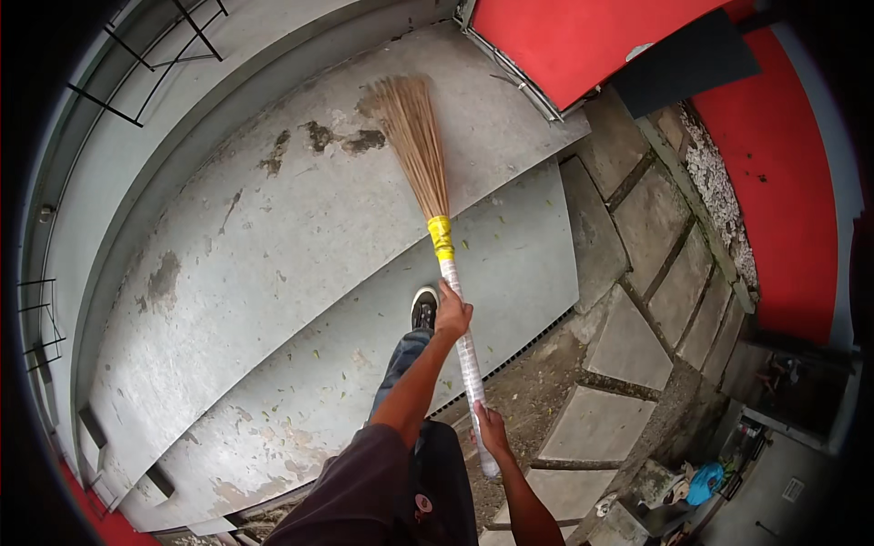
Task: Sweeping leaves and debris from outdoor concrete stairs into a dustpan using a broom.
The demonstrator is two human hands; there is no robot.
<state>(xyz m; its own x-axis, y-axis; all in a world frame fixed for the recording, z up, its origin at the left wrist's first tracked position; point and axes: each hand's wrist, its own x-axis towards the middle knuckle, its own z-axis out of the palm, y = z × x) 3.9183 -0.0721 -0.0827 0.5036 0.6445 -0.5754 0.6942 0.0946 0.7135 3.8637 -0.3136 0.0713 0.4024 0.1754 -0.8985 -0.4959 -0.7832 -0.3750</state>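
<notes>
A stick broom (418, 150) reaches away from me, its long thin bristles fanned over the upper concrete step (273, 225). Yellow tape (440, 237) binds the bristles to a handle (471, 368) wrapped in whitish material. My left hand (453, 310) grips the handle a short way below the yellow binding. Near the lower end of the handle, my right hand (490, 428) is closed around it. The bristle tips look blurred. Beneath the broom, small leaves lie scattered on the lower step (509, 239), where my dark shoe (424, 308) stands.
Peeled, dark patches (334, 138) mark the upper step. A red wall corner (546, 48) rises at the top. Concrete paving slabs (628, 338) with gaps lie to the right, beside white gravel (720, 184). A blue plastic bag (705, 483) sits among clutter at lower right.
</notes>
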